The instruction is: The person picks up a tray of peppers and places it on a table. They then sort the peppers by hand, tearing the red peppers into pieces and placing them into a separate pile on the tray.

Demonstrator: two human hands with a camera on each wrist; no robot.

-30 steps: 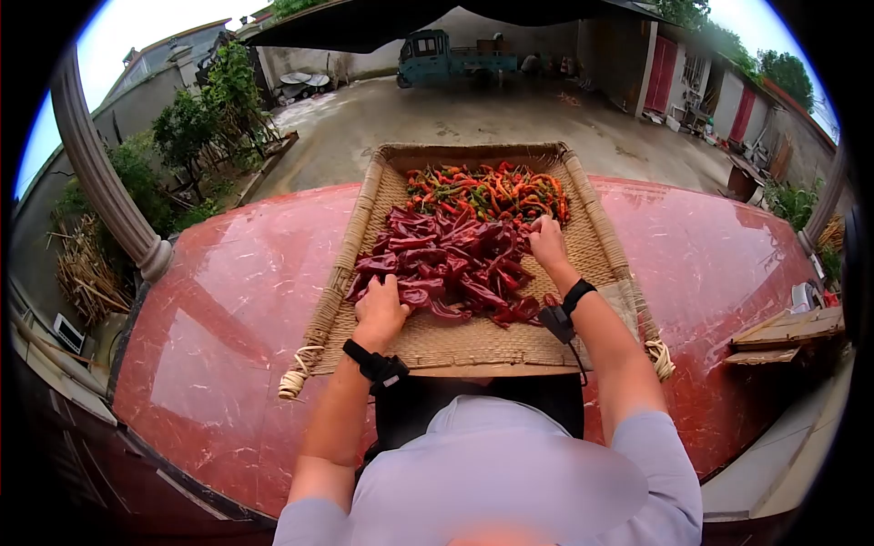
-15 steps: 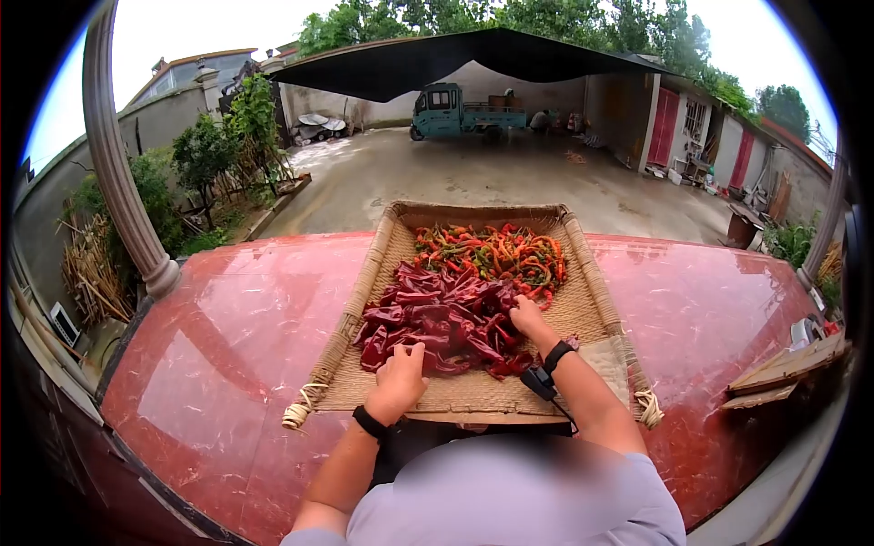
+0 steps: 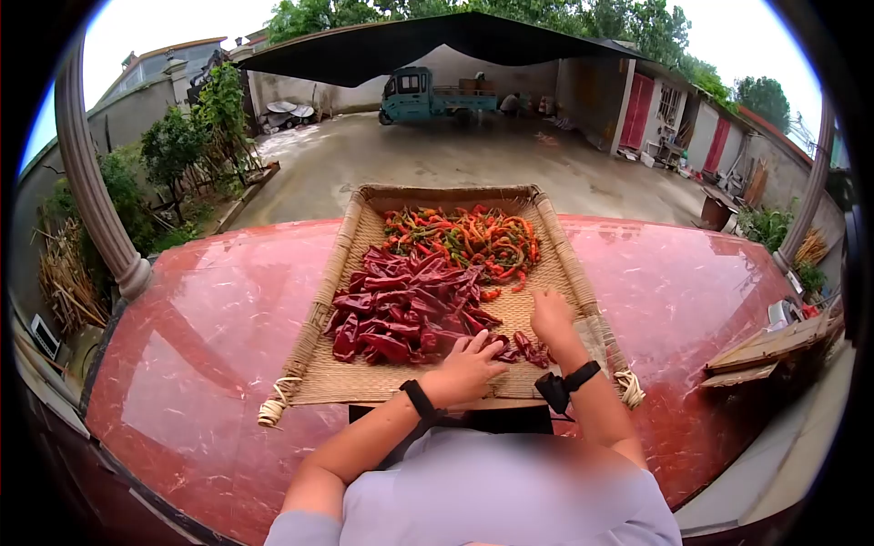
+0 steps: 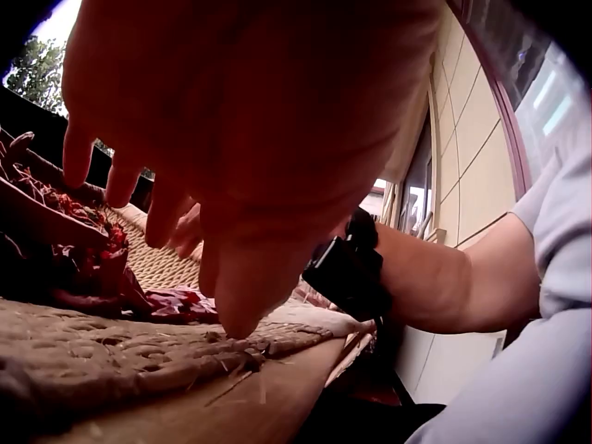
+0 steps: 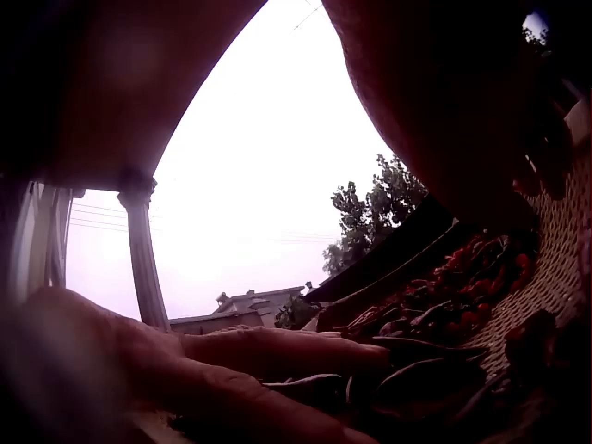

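Observation:
A pile of dark red dried chili peppers point(image 3: 401, 305) lies in a woven tray point(image 3: 355, 387), with smaller orange, red and green chilies point(image 3: 464, 238) behind it. My left hand point(image 3: 466, 369), fingers straight and spread, reaches across the tray's front part at the pile's near right edge. Its fingers point(image 4: 162, 208) point down beside the peppers in the left wrist view. Farther right, my right hand point(image 3: 553, 318) is low over the woven bottom, most of its fingers hidden behind the back of the hand. A few loose dark peppers point(image 3: 530, 349) lie between the two hands.
Rolled rims point(image 3: 569, 241) edge the tray, with coiled ties point(image 3: 273, 400) at its near corners. Beneath is a glossy red stone surface point(image 3: 200, 318). A column point(image 3: 96, 173) stands left and wooden boards point(image 3: 774, 350) lie right. A blue cargo tricycle point(image 3: 437, 96) is parked far back.
My left hand has moved right along the front of the pile, its fingers spreading. The right hand has left the pile's right edge for the woven bottom, and a few dark peppers now lie apart.

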